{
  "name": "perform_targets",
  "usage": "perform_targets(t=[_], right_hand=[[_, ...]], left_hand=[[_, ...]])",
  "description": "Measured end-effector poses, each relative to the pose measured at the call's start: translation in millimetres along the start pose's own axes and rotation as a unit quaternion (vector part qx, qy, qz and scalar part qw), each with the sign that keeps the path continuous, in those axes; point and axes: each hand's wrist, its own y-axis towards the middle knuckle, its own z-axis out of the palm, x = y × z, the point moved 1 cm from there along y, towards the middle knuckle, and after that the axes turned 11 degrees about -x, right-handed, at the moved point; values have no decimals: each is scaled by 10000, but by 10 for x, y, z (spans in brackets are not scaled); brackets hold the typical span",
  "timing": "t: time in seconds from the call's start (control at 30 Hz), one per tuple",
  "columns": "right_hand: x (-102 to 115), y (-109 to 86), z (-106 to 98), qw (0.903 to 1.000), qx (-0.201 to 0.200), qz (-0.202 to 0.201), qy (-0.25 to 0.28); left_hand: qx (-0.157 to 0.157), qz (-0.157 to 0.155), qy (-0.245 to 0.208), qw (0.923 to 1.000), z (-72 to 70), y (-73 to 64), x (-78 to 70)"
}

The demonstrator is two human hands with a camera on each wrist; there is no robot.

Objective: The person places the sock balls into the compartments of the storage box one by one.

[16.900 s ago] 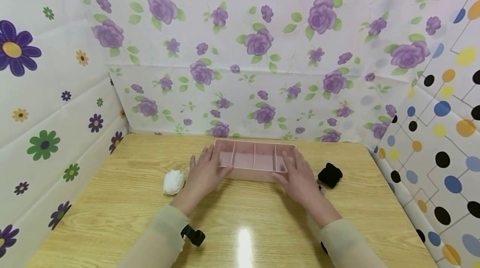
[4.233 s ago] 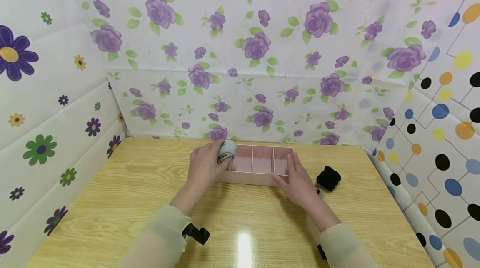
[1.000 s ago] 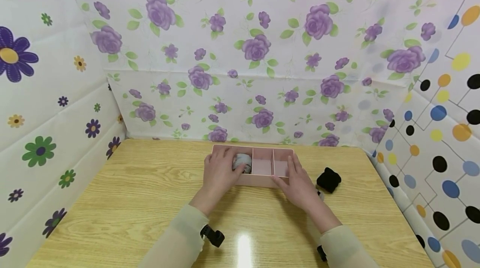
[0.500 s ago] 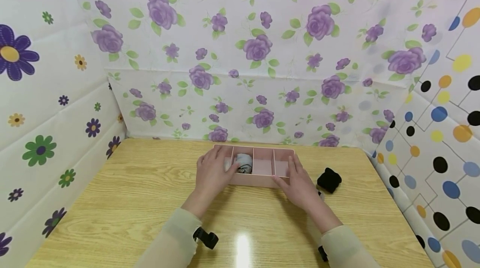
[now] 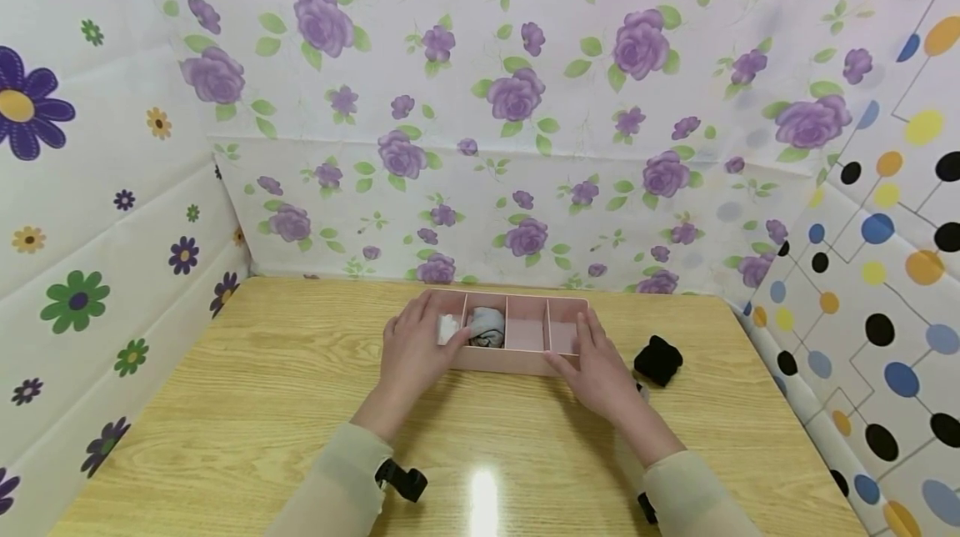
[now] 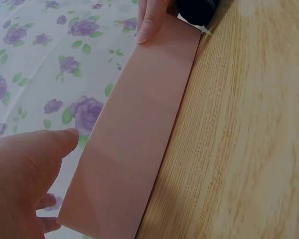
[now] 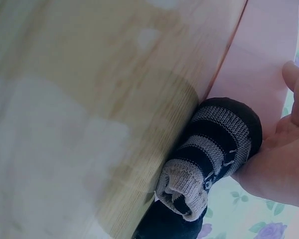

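Note:
A pink divided box [image 5: 498, 362] stands near the back of the table. A white rolled sock [image 5: 447, 328] lies in its leftmost compartment, partly hidden by my left hand [image 5: 416, 347]. Beside it, in the second compartment, sits a grey rolled sock [image 5: 487, 327]. My left fingers are loosely spread at the box's left end, thumb extended near the front rim, holding nothing. My right hand [image 5: 600, 366] rests at the right end, its thumb on the front rim. Right next to that hand, the right wrist view shows a rolled sock with black and grey stripes [image 7: 219, 139].
A black rolled sock [image 5: 658, 360] lies on the wooden table [image 5: 285, 404] to the right of the box. Flowered cloth [image 5: 465, 145] hangs behind the table, and dotted cloth [image 5: 877, 312] hangs on the right side.
The white sock, earlier on the table at left, is now in the box. The grey sock, earlier gripped over its left end, lies in the second compartment. My left hand has drawn back leftward.

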Motion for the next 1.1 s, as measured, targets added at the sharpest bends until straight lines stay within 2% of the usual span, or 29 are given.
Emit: perform_targets(t=[0.5,0.87,1.1], right_hand=[[13,-9,-3,10000,50,61,2],[6,-4,0,10000,12,24,-30],[-4,-4,16,10000,-13,31,-25]], left_hand=[[363,-190,-565,9976,66,-29,73],[481,-235,-696,9961,72,-57,100],[607,-389,-663,9952,60,-56,98]])
